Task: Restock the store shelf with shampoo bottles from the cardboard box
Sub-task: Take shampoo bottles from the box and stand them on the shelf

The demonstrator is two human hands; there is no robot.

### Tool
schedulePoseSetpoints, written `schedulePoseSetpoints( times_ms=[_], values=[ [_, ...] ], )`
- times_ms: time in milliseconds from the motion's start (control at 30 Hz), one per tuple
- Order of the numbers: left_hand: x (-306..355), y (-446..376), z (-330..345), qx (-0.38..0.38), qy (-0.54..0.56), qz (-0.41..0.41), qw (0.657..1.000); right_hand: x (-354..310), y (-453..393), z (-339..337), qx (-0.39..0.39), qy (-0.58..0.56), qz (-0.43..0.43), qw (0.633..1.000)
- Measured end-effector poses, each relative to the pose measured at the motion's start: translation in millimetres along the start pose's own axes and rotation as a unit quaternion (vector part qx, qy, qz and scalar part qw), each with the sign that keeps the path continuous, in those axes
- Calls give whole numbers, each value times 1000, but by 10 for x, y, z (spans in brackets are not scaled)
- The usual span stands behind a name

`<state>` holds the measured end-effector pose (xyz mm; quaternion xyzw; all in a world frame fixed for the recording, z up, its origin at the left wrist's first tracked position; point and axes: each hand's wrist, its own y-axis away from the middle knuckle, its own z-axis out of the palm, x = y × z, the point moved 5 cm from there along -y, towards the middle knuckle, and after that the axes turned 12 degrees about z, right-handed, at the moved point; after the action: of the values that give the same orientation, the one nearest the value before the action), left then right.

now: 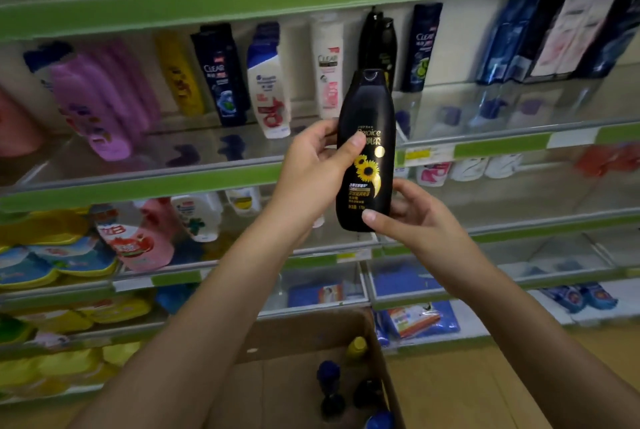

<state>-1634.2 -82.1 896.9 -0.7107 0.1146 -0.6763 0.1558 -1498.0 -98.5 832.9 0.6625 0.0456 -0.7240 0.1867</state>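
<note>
Fingers (353, 146) of the left hand (311, 172) wrap the middle of a tall black plastic shampoo bottle with a sunflower label (367, 151), thumb pressed across its front, while the right hand (408, 217) closes around the base with its thumb on the lower front edge. The bottle is held upright, cap up and label facing the person, in the air in front of the green-edged store shelf (207, 182), probably so it can be faced correctly before going up beside the similar black bottles (379, 40) on that level. Below, the open brown cardboard box (304, 335) on the floor holds a few more bottles.
</note>
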Motion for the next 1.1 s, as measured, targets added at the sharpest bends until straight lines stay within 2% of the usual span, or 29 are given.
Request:
schedulePoseSetpoints(
  times_ms=[167, 400, 633, 800, 933, 1100],
  values=[
    [-99, -436, 425, 10, -49, 43, 998, -194, -418, -521, 26, 56, -21, 998],
    [-282, -1056, 666, 25, -101, 63, 993, -431, -1137, -1004, 51, 161, -54, 984],
    [-572, -1523, 720, 50, -133, 59, 988, -547, -1744, -1205, 72, 271, -80, 957],
    [-851, -1751, 787, 35, -186, 57, 980, -586, -2061, -1305, 100, 359, -54, 926],
    [-959, -1910, 819, 39, -189, 55, 980, -646, -2191, -1361, 114, 398, -53, 909],
    [-1038, -2030, 818, 44, -197, 56, 978, -615, -2344, -1397, 127, 394, -51, 909]
  ],
)
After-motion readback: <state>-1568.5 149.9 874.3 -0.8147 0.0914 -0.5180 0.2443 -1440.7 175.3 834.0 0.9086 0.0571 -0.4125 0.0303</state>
